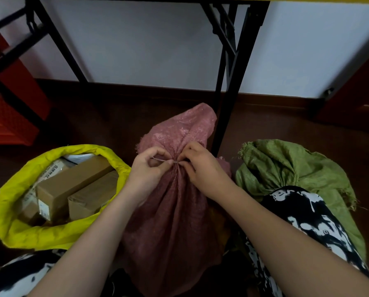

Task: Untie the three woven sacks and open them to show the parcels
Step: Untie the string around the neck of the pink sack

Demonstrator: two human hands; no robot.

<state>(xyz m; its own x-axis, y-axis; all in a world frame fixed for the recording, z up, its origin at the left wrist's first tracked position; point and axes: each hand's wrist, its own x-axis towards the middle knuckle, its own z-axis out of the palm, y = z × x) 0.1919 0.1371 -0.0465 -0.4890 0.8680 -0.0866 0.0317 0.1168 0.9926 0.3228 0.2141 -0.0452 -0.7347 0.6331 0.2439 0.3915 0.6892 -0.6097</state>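
Observation:
A red woven sack (170, 211) stands between my knees, its neck gathered and bound by a thin pale tie (162, 160). My left hand (149, 168) pinches a strand of that tie just left of the neck. My right hand (197, 166) pinches at the knot on the neck's right side. To the left sits a yellow sack (14, 211) with its mouth rolled open, showing brown cardboard parcels (72, 185). At the right a green sack (295, 168) stands with its neck still gathered shut.
Black folding-table legs (228, 86) stand right behind the red sack, with a white wall beyond. A red crate (5, 116) sits at far left on the dark floor. My patterned black-and-white trouser knees (307, 219) flank the sacks.

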